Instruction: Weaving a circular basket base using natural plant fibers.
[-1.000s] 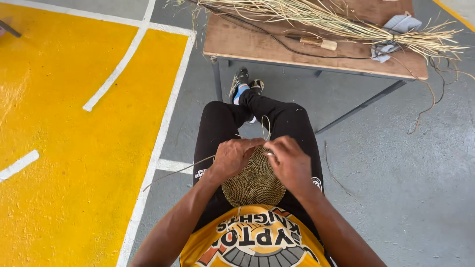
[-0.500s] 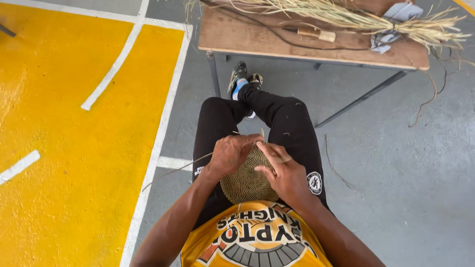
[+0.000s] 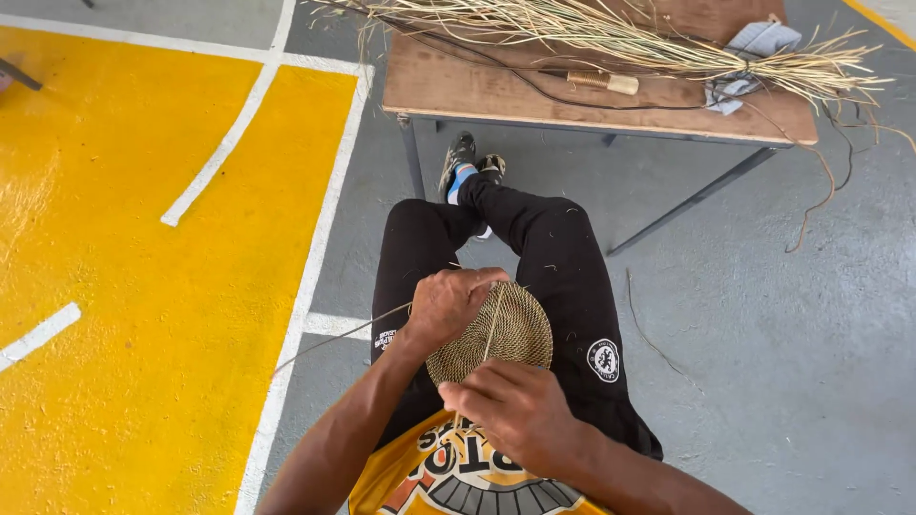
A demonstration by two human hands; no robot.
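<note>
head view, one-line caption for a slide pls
Seated person's left hand grips a round woven disc on the lap; right hand pulls a strand across it.

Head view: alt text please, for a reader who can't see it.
A seated person's left hand grips the far edge of a round woven straw disc on their lap while the right hand pulls a strand across it. Ahead, a wooden table holds a straw bundle.
</note>
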